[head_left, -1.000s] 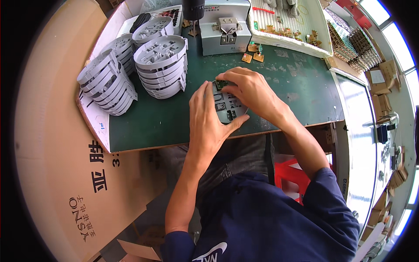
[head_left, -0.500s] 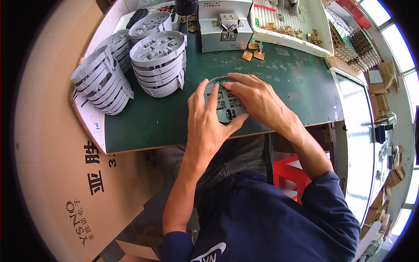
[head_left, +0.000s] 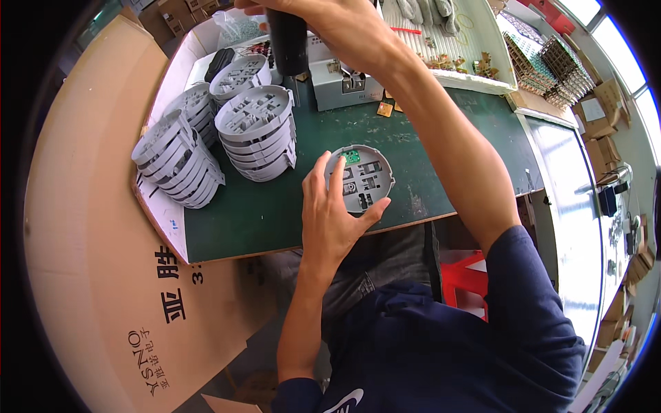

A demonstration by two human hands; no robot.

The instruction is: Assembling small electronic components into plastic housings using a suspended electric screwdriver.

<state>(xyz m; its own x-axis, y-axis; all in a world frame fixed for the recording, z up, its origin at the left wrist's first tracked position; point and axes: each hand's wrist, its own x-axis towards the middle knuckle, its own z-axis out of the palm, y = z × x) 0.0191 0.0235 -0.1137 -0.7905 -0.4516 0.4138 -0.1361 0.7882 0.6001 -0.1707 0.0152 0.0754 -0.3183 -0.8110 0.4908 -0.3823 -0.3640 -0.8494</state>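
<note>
A round, grey plastic housing [head_left: 383, 180] lies on the table near its front edge, open side up, with slots and moulded parts inside. A small green circuit board [head_left: 353, 157] sits in its far part. My left hand [head_left: 326, 210] grips the housing from the left, its fingers at the far left rim and its thumb at the near right. At the top edge of the view, my right hand [head_left: 337, 24] is closed around a black, cylindrical electric screwdriver [head_left: 288, 45]. Its fingers are partly cut off by the frame, and the tool's tip is not visible.
Stacks of similar grey housings [head_left: 256, 131] stand at the left. A grey box-shaped device [head_left: 344, 93] is behind, with small tan boards [head_left: 385, 109] beside it. A white tray [head_left: 468, 82] with parts and gloves lies far right. A cardboard sheet [head_left: 96, 227] borders the left.
My right hand has left the housing and reached up and away to the screwdriver, taking hold of it. My left hand stays on the housing. The whole view has shifted slightly.
</note>
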